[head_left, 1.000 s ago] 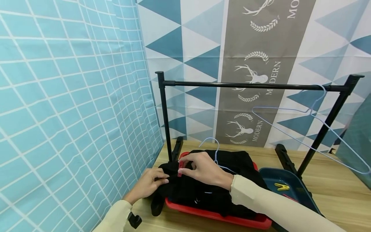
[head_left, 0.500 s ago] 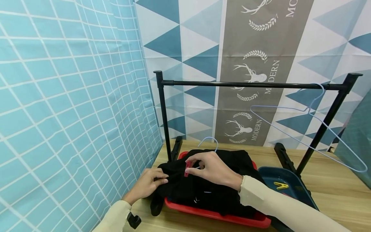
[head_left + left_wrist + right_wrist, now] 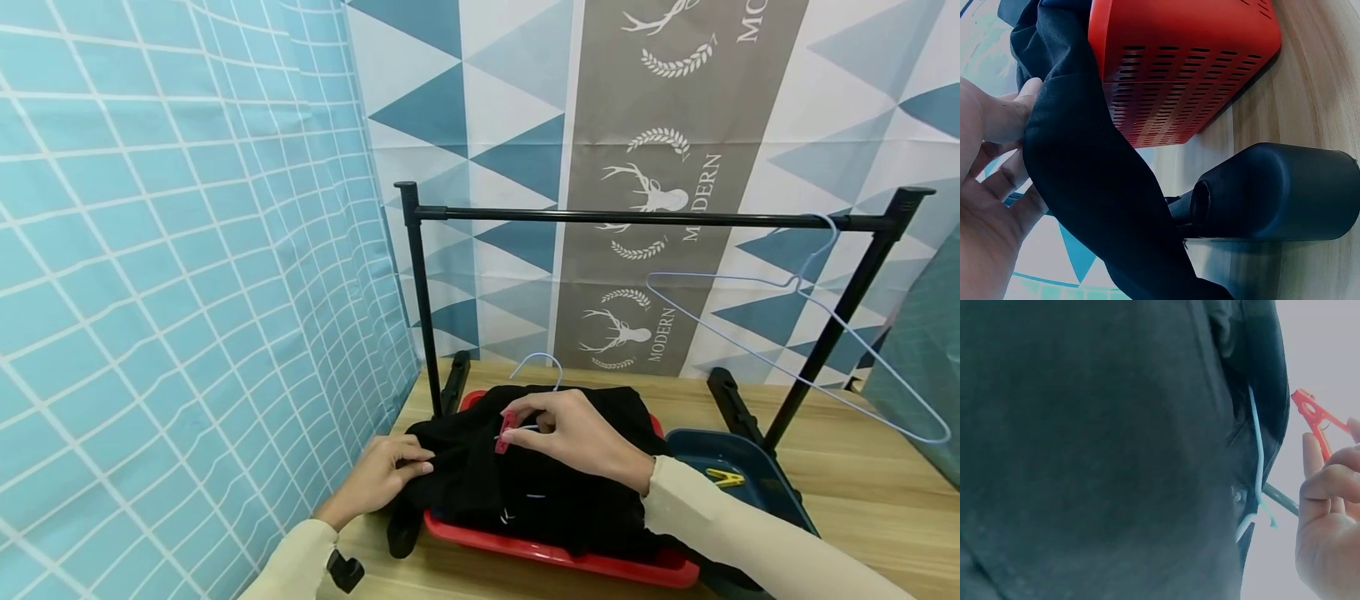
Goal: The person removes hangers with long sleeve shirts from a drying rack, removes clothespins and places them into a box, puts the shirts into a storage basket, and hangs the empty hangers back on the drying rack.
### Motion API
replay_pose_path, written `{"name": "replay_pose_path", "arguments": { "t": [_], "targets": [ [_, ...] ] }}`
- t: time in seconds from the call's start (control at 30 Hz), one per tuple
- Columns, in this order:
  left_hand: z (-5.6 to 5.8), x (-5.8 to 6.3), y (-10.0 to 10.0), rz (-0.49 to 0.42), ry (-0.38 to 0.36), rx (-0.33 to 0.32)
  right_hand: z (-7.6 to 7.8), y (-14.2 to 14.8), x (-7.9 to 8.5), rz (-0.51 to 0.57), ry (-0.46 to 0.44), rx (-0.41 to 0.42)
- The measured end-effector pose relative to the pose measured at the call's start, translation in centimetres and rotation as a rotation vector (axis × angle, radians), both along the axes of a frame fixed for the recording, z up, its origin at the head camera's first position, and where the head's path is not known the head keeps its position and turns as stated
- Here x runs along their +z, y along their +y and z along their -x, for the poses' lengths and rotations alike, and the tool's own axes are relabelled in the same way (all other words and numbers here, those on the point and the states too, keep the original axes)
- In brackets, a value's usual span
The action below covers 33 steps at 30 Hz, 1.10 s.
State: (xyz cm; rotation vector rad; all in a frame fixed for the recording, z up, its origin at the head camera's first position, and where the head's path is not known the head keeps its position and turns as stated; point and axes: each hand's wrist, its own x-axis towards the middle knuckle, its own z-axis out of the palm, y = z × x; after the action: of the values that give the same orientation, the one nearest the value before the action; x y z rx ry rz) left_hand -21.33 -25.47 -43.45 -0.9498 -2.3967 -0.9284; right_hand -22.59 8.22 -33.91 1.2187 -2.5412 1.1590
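A black garment (image 3: 465,479) is heaped over a red basket (image 3: 570,557), with a light blue hanger (image 3: 558,367) inside it and the hook sticking up. At its left end my left hand (image 3: 375,475) pinches the cloth between thumb and fingers. My right hand (image 3: 573,429) holds a red clothespin (image 3: 505,435) over the garment near the neck. In the right wrist view the clothespin (image 3: 1314,422) stands apart from the cloth, and the hanger's wire (image 3: 1256,437) shows beside the fabric. The left wrist view shows the cloth (image 3: 1085,144) hanging beside the basket's slotted wall (image 3: 1179,69).
Behind the basket stands a black rack, its crossbar (image 3: 600,217) bearing an empty blue hanger (image 3: 720,325) at the right. A dark blue tray (image 3: 697,442) with a yellow clothespin (image 3: 724,477) lies right of the basket. Rack feet (image 3: 731,408) rest on the wooden table (image 3: 862,467).
My right hand has moved to the right with the red clothespin, from the garment's left part toward the neck. My left hand keeps its hold on the cloth.
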Motion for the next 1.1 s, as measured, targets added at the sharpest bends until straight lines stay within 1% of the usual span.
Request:
{"name": "replay_pose_path", "arguments": {
  "t": [0.17, 0.33, 0.57, 0.8, 1.0, 1.1],
  "targets": [
    [0.1, -0.1, 0.0, -0.006, -0.016, -0.001, 0.3, 0.8, -0.1, -0.002, -0.037, -0.019],
    [0.3, -0.2, -0.1, -0.005, -0.027, 0.001, 0.3, 1.8, 0.0, 0.008, -0.051, -0.035],
    [0.3, -0.2, -0.1, -0.015, -0.024, -0.007, 0.9, 3.1, -0.2, 0.009, -0.107, -0.054],
    [0.3, -0.2, -0.1, -0.012, -0.034, -0.006, 1.3, 4.4, -0.4, 0.032, -0.15, -0.043],
    [0.3, -0.2, -0.2, -0.01, -0.041, -0.003, 1.2, 5.4, -0.4, 0.046, -0.164, -0.044],
    [0.5, -0.2, -0.2, -0.01, -0.032, -0.003, 1.3, 5.9, -0.3, 0.054, -0.172, -0.045]
  ]
}}
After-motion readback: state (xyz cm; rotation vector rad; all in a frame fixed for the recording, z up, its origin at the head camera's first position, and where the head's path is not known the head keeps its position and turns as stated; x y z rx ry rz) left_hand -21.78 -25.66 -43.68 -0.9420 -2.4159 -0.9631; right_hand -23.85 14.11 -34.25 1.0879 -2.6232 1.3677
